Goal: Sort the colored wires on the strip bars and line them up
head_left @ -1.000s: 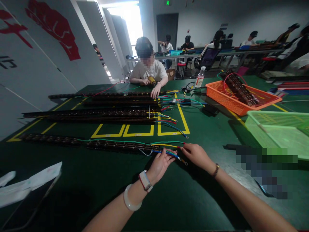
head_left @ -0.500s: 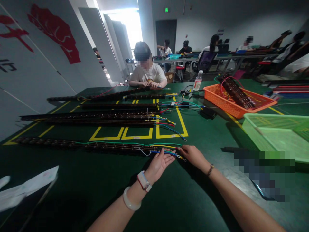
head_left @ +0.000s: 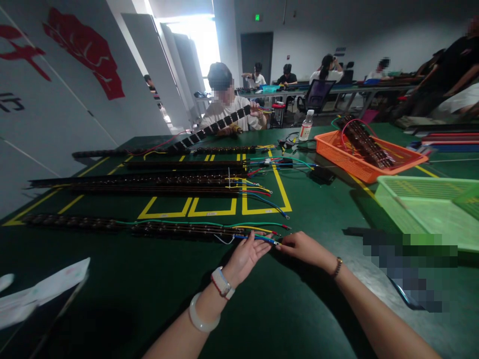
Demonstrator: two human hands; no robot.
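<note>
A long dark strip (head_left: pixel 149 228) lies across the green table (head_left: pixel 292 309) in front of me, with green, yellow, red and blue wires trailing from its right end. My left hand (head_left: pixel 245 257), with a watch and a pale bangle on the wrist, has its fingers closed lightly along the blue wire (head_left: pixel 258 238). My right hand (head_left: pixel 304 248) pinches that wire's metal tip just right of my left fingertips. The green wire (head_left: pixel 205 223) runs along the strip's top.
More dark strips (head_left: pixel 149 179) lie farther back across yellow tape lines (head_left: pixel 284 199). A person opposite lifts one strip (head_left: pixel 220 124). Orange basket (head_left: pixel 337 152), green basket (head_left: pixel 422 199), water bottle (head_left: pixel 307 124) at right. White paper (head_left: pixel 45 289) lies near left. Other people sit at far tables.
My right hand slid a little nearer and closed on the blue wire's tip. The person opposite raised one end of a strip off the table.
</note>
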